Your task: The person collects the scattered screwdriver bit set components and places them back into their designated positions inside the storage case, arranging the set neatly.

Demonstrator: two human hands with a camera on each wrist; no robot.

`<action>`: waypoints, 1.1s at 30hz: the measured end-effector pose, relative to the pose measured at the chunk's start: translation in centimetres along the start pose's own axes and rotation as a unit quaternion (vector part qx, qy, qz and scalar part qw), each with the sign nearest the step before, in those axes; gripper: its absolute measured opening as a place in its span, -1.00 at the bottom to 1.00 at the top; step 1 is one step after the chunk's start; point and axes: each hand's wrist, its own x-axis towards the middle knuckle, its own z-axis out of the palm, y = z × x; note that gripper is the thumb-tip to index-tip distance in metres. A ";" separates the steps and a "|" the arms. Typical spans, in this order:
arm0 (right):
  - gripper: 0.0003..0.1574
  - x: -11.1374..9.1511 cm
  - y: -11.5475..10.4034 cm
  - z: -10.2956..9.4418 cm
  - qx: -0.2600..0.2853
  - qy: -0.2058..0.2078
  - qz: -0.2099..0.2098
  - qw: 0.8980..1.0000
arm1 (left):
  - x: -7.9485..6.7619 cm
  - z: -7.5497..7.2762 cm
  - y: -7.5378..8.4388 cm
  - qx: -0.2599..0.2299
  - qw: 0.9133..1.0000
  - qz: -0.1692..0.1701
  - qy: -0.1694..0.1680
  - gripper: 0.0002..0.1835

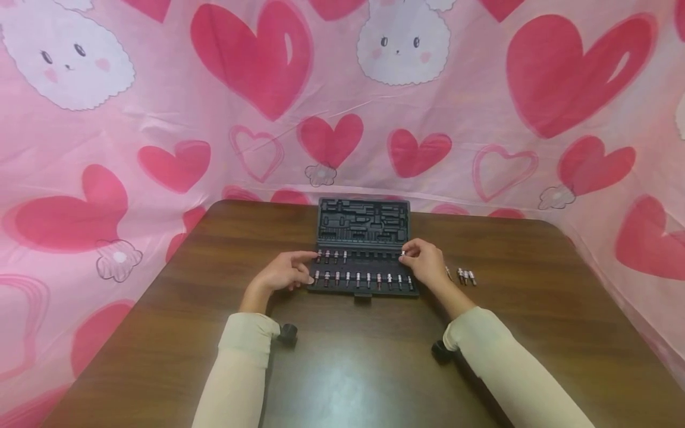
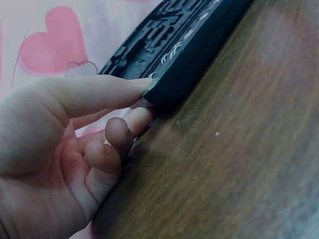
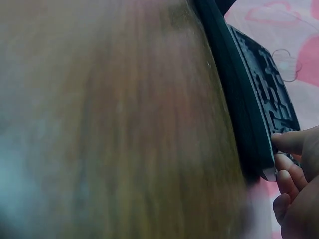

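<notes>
A black socket case (image 1: 364, 290) lies unfolded on the table with its moulded lid (image 1: 364, 221) tilted up. Bit sockets (image 1: 368, 278) fill a front row, and several more (image 1: 336, 255) stand at the left of the back row. At the back row's right end, my right hand (image 1: 425, 261) pinches a small silver bit socket (image 1: 403, 254) between thumb and fingertips; in the right wrist view, the hand (image 3: 304, 174) hides it. My left hand (image 1: 280, 272) holds the case's left edge, its thumb (image 2: 112, 92) on the rim near the front corner.
Several loose bit sockets (image 1: 466, 276) lie on the brown wooden table (image 1: 342, 362) to the right of the case, beside my right wrist. A pink cloth (image 1: 342, 95) with hearts hangs behind the table and at its sides.
</notes>
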 end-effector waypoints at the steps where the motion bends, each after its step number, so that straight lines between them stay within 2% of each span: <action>1: -0.79 0.1 0.0 0.1 -0.004 0.000 0.000 1.000 | 0.0 0.0 0.0 -0.001 1.000 0.001 0.000 -0.34; 12: -0.80 0.5 -0.3 0.7 -0.022 -0.017 -0.014 1.000 | -0.1 0.1 0.1 0.002 1.000 -0.003 0.005 -0.36; 20: -0.88 1.0 0.7 0.8 -0.011 -0.009 -0.037 0.999 | 0.0 0.1 -0.1 0.000 1.000 0.002 0.000 -0.34; 28: -0.88 1.4 0.9 0.5 -0.001 -0.019 -0.039 0.999 | 0.1 0.1 0.0 -0.002 1.000 0.005 -0.005 -0.34; 33: -0.87 1.8 0.6 0.3 -0.009 -0.030 -0.023 0.999 | -0.2 0.1 0.3 0.001 1.000 -0.002 0.001 -0.34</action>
